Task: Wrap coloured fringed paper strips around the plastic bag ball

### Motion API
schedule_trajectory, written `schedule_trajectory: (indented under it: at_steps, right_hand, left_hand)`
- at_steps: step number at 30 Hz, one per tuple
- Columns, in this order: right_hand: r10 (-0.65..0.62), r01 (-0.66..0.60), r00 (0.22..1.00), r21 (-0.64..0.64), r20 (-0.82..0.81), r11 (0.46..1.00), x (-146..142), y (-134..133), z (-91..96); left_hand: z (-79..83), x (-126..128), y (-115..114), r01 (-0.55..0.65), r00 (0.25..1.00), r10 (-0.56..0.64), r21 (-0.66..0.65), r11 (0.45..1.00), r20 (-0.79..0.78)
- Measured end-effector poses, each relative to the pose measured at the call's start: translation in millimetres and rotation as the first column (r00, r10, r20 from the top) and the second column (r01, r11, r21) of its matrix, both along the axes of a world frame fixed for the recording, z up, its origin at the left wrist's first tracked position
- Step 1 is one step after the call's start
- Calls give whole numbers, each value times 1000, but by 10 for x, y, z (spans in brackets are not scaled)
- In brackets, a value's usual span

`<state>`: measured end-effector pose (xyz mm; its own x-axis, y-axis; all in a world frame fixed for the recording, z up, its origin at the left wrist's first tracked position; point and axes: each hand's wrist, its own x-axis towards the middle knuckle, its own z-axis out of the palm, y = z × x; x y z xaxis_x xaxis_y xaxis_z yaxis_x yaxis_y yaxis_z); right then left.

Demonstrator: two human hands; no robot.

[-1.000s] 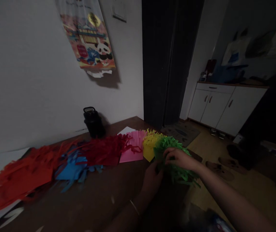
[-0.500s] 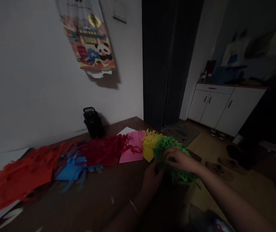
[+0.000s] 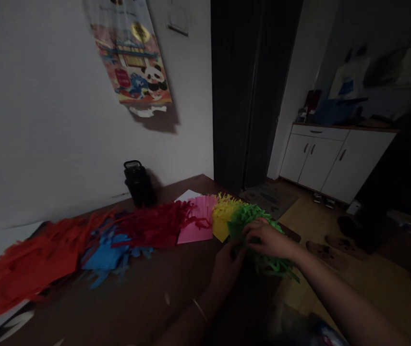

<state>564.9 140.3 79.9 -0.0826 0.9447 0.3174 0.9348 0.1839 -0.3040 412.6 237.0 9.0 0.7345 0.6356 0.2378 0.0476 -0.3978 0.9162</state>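
Observation:
A bundle of green fringed paper (image 3: 258,214) lies at the right end of the table, its cut strips spilling over the edge. Both hands are on it. My right hand (image 3: 268,238) rests over the green paper with fingers bent and closed on it. My left hand (image 3: 227,264), with a thin band on its wrist, pinches the near edge of the same paper; its fingertips are dark and partly hidden. Just left of the green lies yellow fringed paper (image 3: 222,226), then pink fringed paper (image 3: 196,230).
Dark red (image 3: 155,226), blue (image 3: 106,252) and orange-red fringed paper (image 3: 54,254) lie along the brown table (image 3: 126,307) to the left. A black lidded flask (image 3: 139,185) stands by the wall. Slippers (image 3: 326,253) lie on the floor; a white cabinet (image 3: 320,158) stands behind.
My right hand's fingers have shifted slightly on the green paper. Otherwise the hands and papers look the same.

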Motion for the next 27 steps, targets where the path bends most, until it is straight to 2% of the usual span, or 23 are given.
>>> schedule_trajectory:
  at_steps: [7,27]
  right_hand:
    - [17,-15,998,-29,54,999,-26,5,-11]
    - [-40,36,993,33,114,999,-98,70,-82]
  left_hand:
    - [-23,11,13,6,1000,-6,5,1000,15]
    - [-4,-4,-6,13,999,-13,17,1000,31]
